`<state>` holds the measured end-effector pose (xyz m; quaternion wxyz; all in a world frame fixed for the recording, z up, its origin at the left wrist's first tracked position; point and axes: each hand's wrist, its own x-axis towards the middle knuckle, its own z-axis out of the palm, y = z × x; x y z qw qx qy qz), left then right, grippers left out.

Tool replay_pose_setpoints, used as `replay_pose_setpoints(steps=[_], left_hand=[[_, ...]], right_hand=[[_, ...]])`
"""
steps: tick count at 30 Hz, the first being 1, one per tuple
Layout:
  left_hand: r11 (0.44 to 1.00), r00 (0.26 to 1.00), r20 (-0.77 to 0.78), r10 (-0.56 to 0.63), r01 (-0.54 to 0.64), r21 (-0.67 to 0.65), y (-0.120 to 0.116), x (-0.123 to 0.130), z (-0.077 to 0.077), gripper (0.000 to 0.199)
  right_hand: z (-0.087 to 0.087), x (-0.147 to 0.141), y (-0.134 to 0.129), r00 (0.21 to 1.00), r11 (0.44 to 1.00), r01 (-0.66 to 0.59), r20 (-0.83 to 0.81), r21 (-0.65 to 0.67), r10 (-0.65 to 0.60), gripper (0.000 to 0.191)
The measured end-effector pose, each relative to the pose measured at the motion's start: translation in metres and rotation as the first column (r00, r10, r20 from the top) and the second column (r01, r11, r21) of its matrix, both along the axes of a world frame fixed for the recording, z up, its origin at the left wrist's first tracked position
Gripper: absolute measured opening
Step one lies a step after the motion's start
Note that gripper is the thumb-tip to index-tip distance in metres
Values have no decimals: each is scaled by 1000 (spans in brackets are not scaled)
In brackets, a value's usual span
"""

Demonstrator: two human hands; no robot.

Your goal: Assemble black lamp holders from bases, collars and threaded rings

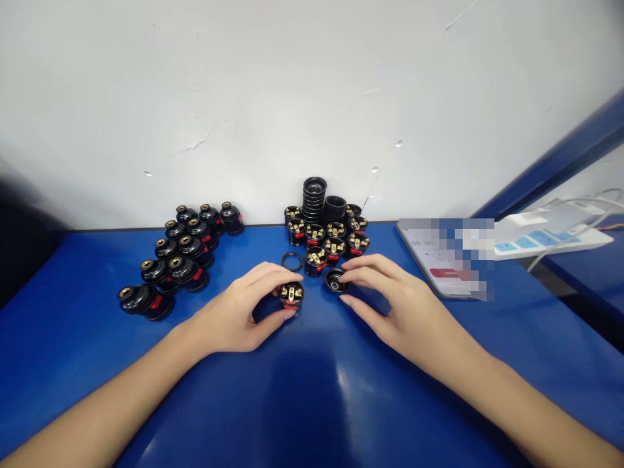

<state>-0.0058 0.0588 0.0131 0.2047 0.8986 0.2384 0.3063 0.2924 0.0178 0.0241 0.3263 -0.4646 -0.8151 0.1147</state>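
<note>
My left hand [248, 305] is closed around a black lamp socket body [291, 295], thumb and fingers at its sides. Brass contacts show in its open top, and a red part sits on its near side. To the right, my right hand [385, 292] grips a round black socket cap [336, 281] between fingers and thumb; its hollow inside faces up with a small ring at the centre. The two parts are apart. Just behind them lies a black ring [292, 261]. Several more socket bodies [335, 249] stand close behind, their brass contacts facing up.
A stack of black caps [314, 198] and a stack of black rings [335, 208] rise at the back. Several capped lamp sockets [182, 250] stand in rows at left. A phone [429, 263] and a white power strip [556, 240] with cables lie right on the blue table [273, 403].
</note>
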Motion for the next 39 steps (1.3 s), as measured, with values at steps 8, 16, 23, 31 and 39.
replay_pose_setpoints(steps=[8, 16, 23, 31, 39], left_hand=[[999, 1000, -26, 0, -1, -37, -4, 1, 0, 43], [997, 1000, -27, 7, -9, -73, -3, 0, -1, 41], [971, 992, 88, 90, -68, -228, -5, 2, -3, 36], [977, 974, 122, 188, -173, -123, -2, 2, -6, 39], [990, 988, -76, 135, -137, -17, 6, -3, -6, 37]], right_hand=[[-15, -6, 1, 989, 992, 94, -110, -80, -102, 46], [-20, -10, 2, 989, 993, 95, -105, -66, -102, 51], [-11, -10, -1, 997, 993, 66, 32, 100, -69, 49], [-12, -15, -5, 998, 981, -46, 39, 191, 39, 38], [-13, -15, -5, 999, 985, -48, 34, 167, 42, 30]])
